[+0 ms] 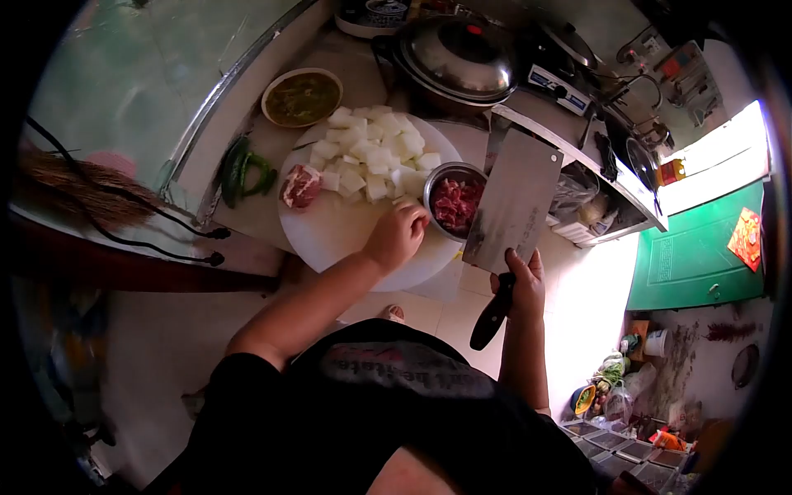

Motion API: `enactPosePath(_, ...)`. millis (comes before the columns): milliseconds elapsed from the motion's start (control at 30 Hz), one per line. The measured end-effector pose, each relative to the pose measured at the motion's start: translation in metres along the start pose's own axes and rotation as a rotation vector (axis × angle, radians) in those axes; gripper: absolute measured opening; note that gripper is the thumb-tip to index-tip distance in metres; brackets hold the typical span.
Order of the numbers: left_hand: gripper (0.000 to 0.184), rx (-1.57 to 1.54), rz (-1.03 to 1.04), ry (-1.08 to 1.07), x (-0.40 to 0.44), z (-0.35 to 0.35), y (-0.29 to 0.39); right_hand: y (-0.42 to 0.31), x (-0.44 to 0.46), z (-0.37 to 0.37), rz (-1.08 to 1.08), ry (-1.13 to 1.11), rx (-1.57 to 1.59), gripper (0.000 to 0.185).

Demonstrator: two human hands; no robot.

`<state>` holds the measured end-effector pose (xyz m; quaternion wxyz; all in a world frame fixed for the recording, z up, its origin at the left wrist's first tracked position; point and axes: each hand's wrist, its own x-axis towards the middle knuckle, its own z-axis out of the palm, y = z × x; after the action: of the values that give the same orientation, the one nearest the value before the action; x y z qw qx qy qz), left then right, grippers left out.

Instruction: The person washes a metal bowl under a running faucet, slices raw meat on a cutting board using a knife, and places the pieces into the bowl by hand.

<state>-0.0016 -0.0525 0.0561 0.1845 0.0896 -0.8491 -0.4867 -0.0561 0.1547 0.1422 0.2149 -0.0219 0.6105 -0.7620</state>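
Note:
My right hand (524, 285) grips a broad cleaver (516, 198) near the base of its blade, the black handle hanging below. The blade is raised beside a metal bowl (429, 191) of cut red meat (456, 204). My left hand (400, 233) is closed at the bowl's left side, over the round white cutting board (330, 239); whatever its fingers hold, if anything, is hidden. White vegetable chunks (371, 153) are heaped on the board, and a piece of raw meat (302, 186) lies at its left.
Green peppers (238, 169) lie left of the board, below a bowl of greenish food (303, 97). Behind the board stands a lidded pan (458, 58). A shelf unit (590, 206) is at the right, and black cables (124, 186) run along the left.

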Motion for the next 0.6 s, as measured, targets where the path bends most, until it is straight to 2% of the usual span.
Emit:
enactPosePath(67,0.028,0.04,0.237,0.078,0.021,0.013,-0.004,-0.006,-0.001,-0.003,-0.016,0.002,0.003,0.022)
enactPosePath(100,0.028,0.038,0.241,0.081,0.025,0.014,-0.008,-0.008,-0.002,-0.002,-0.005,0.038,0.009,0.022)
enactPosePath(167,0.042,0.191,0.209,0.032,0.027,0.009,-0.022,-0.009,0.0,-0.004,0.005,0.061,0.015,0.022)
enactPosePath(233,0.041,0.234,0.204,0.053,0.023,-0.014,-0.029,-0.003,0.0,-0.009,0.002,0.087,0.007,0.022)
enactPosePath(300,0.045,0.431,0.22,0.285,0.015,-0.04,-0.042,0.0,0.001,-0.011,0.001,0.049,0.004,0.022)
enactPosePath(367,0.054,0.729,0.115,0.51,0.005,-0.077,-0.039,0.002,0.002,-0.005,0.012,0.048,0.003,0.024)
enactPosePath(400,0.064,0.604,-0.09,0.503,0.001,-0.092,-0.051,0.005,0.004,-0.003,0.011,0.032,0.007,0.024)
enactPosePath(433,0.065,0.805,-0.161,0.61,-0.004,-0.1,-0.058,0.008,0.006,-0.001,0.011,0.017,0.015,0.024)
enactPosePath(500,0.052,0.657,-0.353,0.514,-0.011,-0.117,-0.076,0.01,0.007,0.002,0.018,-0.033,0.02,0.025)
enactPosePath(567,0.03,0.128,-0.2,0.486,-0.012,-0.112,-0.115,0.013,0.008,0.011,0.038,-0.009,-0.058,0.026)
enactPosePath(600,0.012,0.324,-0.255,0.5,-0.012,-0.109,-0.119,0.012,0.009,0.007,0.048,-0.02,-0.098,0.029)
